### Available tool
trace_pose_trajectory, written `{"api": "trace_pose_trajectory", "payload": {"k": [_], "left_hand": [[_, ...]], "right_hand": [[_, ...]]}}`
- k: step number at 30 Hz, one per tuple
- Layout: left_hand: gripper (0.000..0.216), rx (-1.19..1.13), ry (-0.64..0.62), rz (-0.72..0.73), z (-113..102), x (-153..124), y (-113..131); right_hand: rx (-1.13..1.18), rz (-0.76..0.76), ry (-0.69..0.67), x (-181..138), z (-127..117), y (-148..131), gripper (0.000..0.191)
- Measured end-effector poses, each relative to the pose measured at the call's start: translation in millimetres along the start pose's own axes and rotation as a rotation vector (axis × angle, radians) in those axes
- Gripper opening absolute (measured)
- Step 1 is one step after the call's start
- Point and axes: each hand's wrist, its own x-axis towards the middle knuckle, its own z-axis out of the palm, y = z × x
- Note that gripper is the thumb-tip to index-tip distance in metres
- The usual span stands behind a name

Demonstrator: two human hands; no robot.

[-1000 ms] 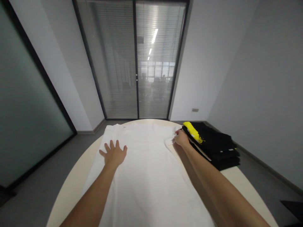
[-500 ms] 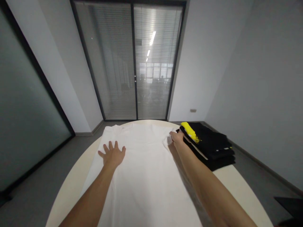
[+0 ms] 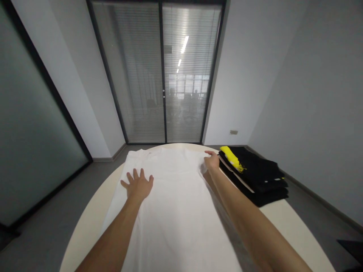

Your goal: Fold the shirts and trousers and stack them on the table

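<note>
A white T-shirt [image 3: 176,211] lies spread over the round table, its far edge close to the table's far rim. My left hand [image 3: 139,186] rests flat on the left part of the cloth, fingers spread. At the far right edge of the shirt, my right hand [image 3: 212,161] pinches the fabric, with the index finger stretched out. Small wrinkles show in the cloth beside that hand. Just right of it sits a stack of folded black garments [image 3: 255,166], the top one bearing a yellow print.
The cream tabletop [image 3: 90,211] shows along the left and right sides. Beyond it stand a glass door [image 3: 164,75] with blinds and grey walls. A dark object [image 3: 351,249] pokes in at the lower right.
My right hand has drawn slightly away from the black stack, and its index finger now points out. The left hand stays flat on the shirt. The view has shifted slightly.
</note>
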Motion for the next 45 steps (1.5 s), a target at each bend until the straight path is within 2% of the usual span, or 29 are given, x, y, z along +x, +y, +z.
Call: {"api": "trace_pose_trajectory", "payload": {"k": [4, 9, 10, 12, 15, 19, 22, 24, 26, 29, 32, 34, 39, 42, 45], "left_hand": [[0.075, -0.002, -0.001, 0.003, -1, 0, 0], [0.075, 0.006, -0.003, 0.004, 1, 1, -1], [0.075, 0.007, 0.003, 0.006, 1, 1, -2], [0.074, 0.009, 0.011, 0.010, 1, 0, -2], [0.074, 0.010, 0.011, 0.006, -1, -1, -1], [0.074, 0.002, -0.001, 0.004, -2, -2, -2], [0.074, -0.003, 0.009, 0.008, -1, -1, -3], [0.074, -0.006, 0.018, 0.010, 1, 0, -3], [0.074, -0.009, 0.024, 0.012, 3, 1, -4], [0.074, -0.013, 0.032, 0.010, 6, 2, -4], [0.073, -0.009, 0.028, 0.005, 5, 2, -4], [0.074, -0.007, 0.019, 0.004, 4, 2, -4], [0.075, 0.002, 0.005, 0.008, 3, 1, -2], [0.075, -0.001, 0.017, 0.008, 5, 1, -2], [0.075, -0.006, 0.022, 0.006, 6, 1, -1]], "right_hand": [[-0.007, -0.259, -0.105, -13, 1, -30, 0.047], [-0.133, -0.873, -0.535, -49, 8, -46, 0.046], [-0.171, -0.960, -0.594, -57, 9, -46, 0.047], [-0.236, -1.026, -0.621, -69, 12, -46, 0.050], [-0.335, -0.949, -0.530, -79, 14, -46, 0.052], [-0.380, -0.665, -0.427, -83, 16, -46, 0.027], [-0.338, -0.568, -0.356, -86, 15, -44, 0.024], [-0.248, -0.576, -0.366, -88, 12, -41, 0.025], [-0.203, -0.630, -0.448, -90, 7, -37, 0.022], [-0.311, -0.738, -0.539, -92, 1, -36, 0.029], [-0.406, -0.814, -0.484, -95, 0, -45, 0.050], [-0.442, -0.813, -0.445, -99, 4, -56, 0.055], [-0.550, -0.679, -0.454, -115, 20, -76, 0.026], [-0.542, -0.680, -0.469, -125, 22, -75, 0.026], [-0.424, -0.738, -0.496, -133, 18, -68, 0.028]]}}
